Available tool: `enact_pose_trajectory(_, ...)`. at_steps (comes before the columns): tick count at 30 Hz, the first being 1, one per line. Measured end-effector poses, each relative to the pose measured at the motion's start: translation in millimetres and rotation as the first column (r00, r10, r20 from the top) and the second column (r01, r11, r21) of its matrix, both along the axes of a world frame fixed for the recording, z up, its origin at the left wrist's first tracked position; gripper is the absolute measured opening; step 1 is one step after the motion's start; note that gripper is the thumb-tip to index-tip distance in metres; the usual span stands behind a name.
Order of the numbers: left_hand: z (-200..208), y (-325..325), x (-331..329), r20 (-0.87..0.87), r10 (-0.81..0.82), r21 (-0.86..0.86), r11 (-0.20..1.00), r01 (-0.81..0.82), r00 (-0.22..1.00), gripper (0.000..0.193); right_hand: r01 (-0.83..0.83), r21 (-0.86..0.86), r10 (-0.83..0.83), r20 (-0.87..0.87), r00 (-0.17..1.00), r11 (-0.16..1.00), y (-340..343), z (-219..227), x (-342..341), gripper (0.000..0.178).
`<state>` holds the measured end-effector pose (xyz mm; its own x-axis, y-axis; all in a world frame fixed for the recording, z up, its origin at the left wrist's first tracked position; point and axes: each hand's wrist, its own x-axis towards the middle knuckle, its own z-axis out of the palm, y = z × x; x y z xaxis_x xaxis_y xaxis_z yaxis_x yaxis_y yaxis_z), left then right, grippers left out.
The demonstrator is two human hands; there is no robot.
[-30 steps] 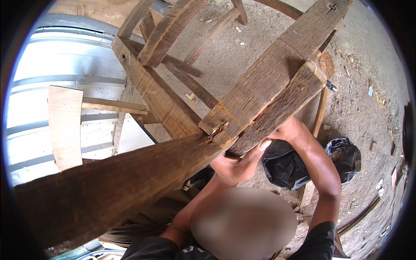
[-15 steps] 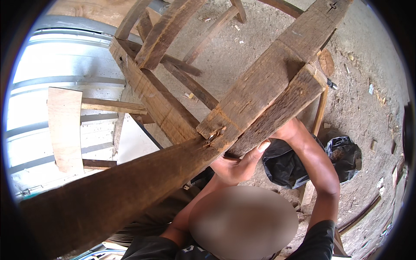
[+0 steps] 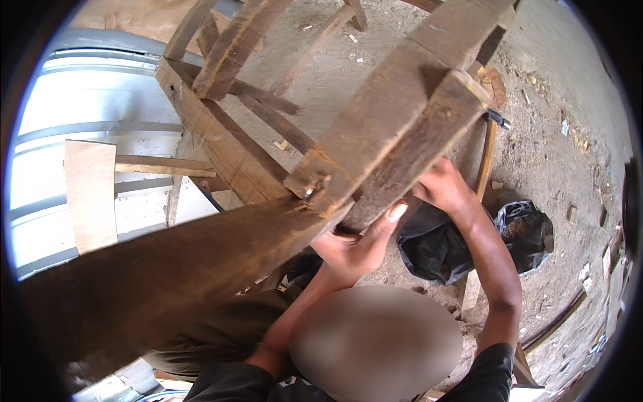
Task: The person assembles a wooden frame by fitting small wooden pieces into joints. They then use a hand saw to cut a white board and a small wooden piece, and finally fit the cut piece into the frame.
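Observation:
A short, rough wooden block [image 3: 435, 137] lies along the right side of a thick brown beam [image 3: 375, 110], part of an old wooden frame. My left hand [image 3: 355, 251] is closed around the block's lower end, its thumb pressed on the near side. Higher up the same side, my right hand [image 3: 441, 184] curls in against the block; its fingertips are hidden beneath the wood. A dark gap shows between block and beam. At the joint beside my left hand, a broken peg [image 3: 311, 191] sits near the long dark timber [image 3: 174, 268] that runs to the lower left.
A hammer [image 3: 489, 147] with a wooden handle leans right of the block. Black plastic bags [image 3: 435, 244] lie on the dusty floor below it. Another frame beam [image 3: 228, 141] and curved pieces [image 3: 238, 50] stand at the left. A thin plywood panel [image 3: 90, 194] is by the metal wall.
The wooden frame has shifted left and upward in view. The block has turned slightly and moved up along the beam, and more of its gap shows. My right hand's fingers show more.

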<state>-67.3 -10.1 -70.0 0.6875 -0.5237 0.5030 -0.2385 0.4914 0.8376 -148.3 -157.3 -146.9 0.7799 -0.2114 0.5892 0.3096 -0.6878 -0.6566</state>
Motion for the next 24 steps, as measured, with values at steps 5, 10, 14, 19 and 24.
enact_pose_trajectory(5, -5.1, 1.2, 3.7, 0.054, 0.0, 0.055, 0.998, -0.003, 0.999, 0.045, -0.039, 0.311, -0.017, 0.178, 0.984, 0.95, 19.5, 17.5, 24.7, 0.024)
enact_pose_trajectory(10, -5.5, 3.5, 5.0, 0.089, 0.011, 0.067, 0.998, -0.017, 0.996, 0.045, -0.122, 0.238, 0.048, 0.297, 0.954, 0.963, 20.8, 43.2, 33.2, 0.02)
enact_pose_trajectory(14, -7.6, 2.7, 3.8, 0.078, 0.044, 0.058, 0.997, -0.049, 0.996, 0.045, -0.137, 0.214, 0.069, 0.295, 0.953, 0.967, 20.4, 42.3, 33.3, 0.02)
enact_pose_trajectory(19, -5.0, 2.2, 2.5, 0.068, 0.033, 0.074, 0.997, -0.038, 0.997, 0.044, -0.137, 0.184, 0.076, 0.303, 0.95, 0.973, 17.6, 39.7, 33.2, 0.023)
enact_pose_trajectory(24, -3.8, 5.3, 2.1, 0.088, 0.054, 0.126, 0.99, -0.065, 0.995, 0.044, -0.173, 0.176, 0.117, 0.289, 0.95, 0.969, 14.5, 42.7, 29.0, 0.029)
